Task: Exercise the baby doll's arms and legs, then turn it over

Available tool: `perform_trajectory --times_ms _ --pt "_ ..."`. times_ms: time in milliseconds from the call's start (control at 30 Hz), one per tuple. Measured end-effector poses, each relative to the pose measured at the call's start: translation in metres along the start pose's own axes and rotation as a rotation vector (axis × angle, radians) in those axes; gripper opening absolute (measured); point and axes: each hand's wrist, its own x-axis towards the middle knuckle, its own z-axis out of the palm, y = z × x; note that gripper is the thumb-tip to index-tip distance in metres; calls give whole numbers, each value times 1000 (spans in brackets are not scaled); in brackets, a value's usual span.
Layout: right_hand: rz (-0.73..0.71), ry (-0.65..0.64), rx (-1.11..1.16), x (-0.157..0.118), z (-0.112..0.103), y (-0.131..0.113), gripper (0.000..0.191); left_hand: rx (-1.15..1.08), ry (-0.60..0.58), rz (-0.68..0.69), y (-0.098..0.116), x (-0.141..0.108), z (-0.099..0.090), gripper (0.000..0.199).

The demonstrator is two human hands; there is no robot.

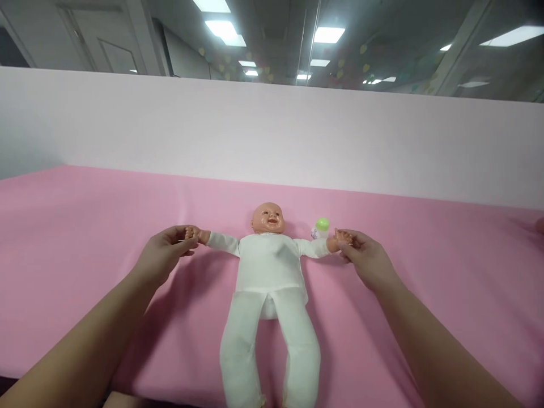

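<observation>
A baby doll (272, 266) in white cloth lies on its back on the pink surface, head toward the wall and legs toward me. Its arms are stretched out sideways. My left hand (164, 252) pinches the doll's hand on the left side of the view. On the other side, my right hand (369, 258) has its fingers and thumb round the doll's other hand. A small bottle with a green cap (322, 226) is just beyond the doll's arm on the right.
The pink padded surface (425, 266) ends at a low white wall (272, 136) behind the doll. Above the wall is glass with reflected ceiling lights. Part of something skin-coloured (539, 225) shows at the far right edge.
</observation>
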Motion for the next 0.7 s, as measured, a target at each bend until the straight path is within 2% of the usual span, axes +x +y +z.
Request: perform_trajectory --times_ms 67,133,233,333,433,533,700 --pt "-80 16 -74 -10 12 -19 46 147 -13 127 24 -13 12 49" --pt "-203 -39 -133 -20 28 -39 36 309 -64 288 47 -28 31 44" --pt "-439 -238 -295 -31 58 -63 22 558 -231 621 70 -46 66 30" --pt "-646 -427 -473 -37 82 -68 19 746 -365 873 76 -57 93 24" --pt "-727 -539 -578 -41 92 -62 18 844 -459 958 70 -61 104 24" --pt "-711 -597 -618 -45 92 -58 26 860 -537 980 64 -62 104 28" --pt "-667 -596 -564 -46 87 -60 27 761 -560 957 57 -56 98 29"
